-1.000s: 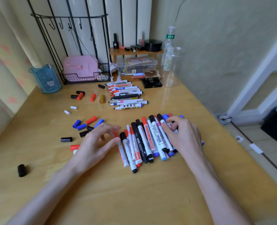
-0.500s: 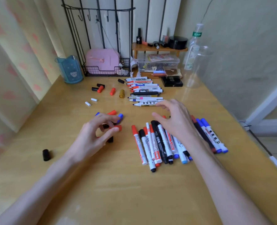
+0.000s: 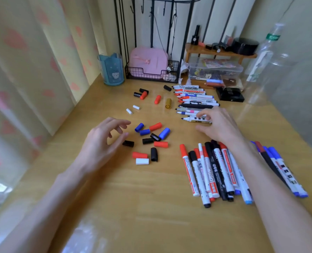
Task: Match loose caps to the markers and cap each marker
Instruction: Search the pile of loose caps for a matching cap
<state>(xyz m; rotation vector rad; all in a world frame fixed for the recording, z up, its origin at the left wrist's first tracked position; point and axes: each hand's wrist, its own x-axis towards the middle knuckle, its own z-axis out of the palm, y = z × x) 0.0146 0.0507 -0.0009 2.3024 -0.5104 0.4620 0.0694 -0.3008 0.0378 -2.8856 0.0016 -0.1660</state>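
Observation:
A bundle of capped markers (image 3: 212, 172) lies at the near right, and a few more capped markers (image 3: 279, 167) sit right of my forearm. A row of uncapped markers (image 3: 193, 99) lies farther back. Loose red, blue, black and white caps (image 3: 151, 137) are scattered in the middle. My left hand (image 3: 104, 143) hovers just left of them, fingers loosely curled and holding nothing, beside a black cap (image 3: 128, 143). My right hand (image 3: 219, 125) reaches over the nearest uncapped marker (image 3: 192, 119), fingertips resting on its barrel.
More caps lie farther back: black and red caps (image 3: 141, 93), a red cap (image 3: 157, 99), a gold cap (image 3: 168, 103) and two small white caps (image 3: 132, 109). At the back stand a blue cup (image 3: 111, 70), a wire rack (image 3: 151, 77), a clear box (image 3: 215, 70), a black box (image 3: 230, 95) and a bottle (image 3: 263, 53).
My right hand left the capped bundle and reached back to the uncapped row. My left hand drew away leftward to the loose caps. The view swung left.

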